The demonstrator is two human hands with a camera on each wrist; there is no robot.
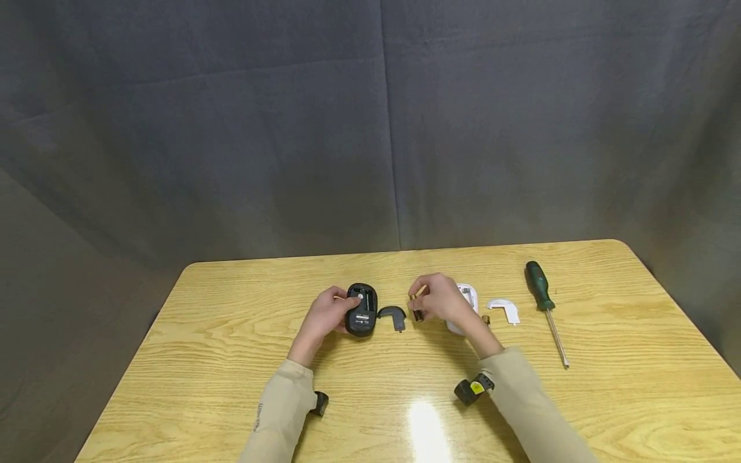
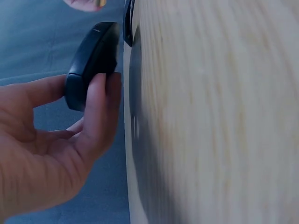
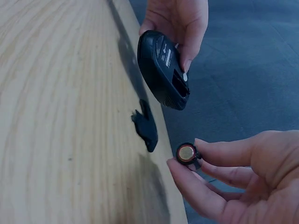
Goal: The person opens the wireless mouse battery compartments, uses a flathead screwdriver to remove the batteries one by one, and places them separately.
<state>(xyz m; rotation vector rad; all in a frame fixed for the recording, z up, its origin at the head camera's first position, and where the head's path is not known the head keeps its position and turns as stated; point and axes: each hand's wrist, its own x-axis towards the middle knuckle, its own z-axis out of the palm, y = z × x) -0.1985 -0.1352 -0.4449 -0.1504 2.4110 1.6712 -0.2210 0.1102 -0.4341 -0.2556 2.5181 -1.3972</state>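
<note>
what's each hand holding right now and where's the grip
The left hand grips the black mouse by its side edges, underside up. The right hand pinches a battery near its end with its fingertips.

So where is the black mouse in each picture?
Head: the black mouse lies upside down at table centre, held by the left hand.
Left wrist: top left, seen edge-on, fingertips pressed on its side.
Right wrist: top middle, battery bay open, above the right hand pinching a battery.
Shared landmark: the black battery cover lying on the table beside it.
</note>
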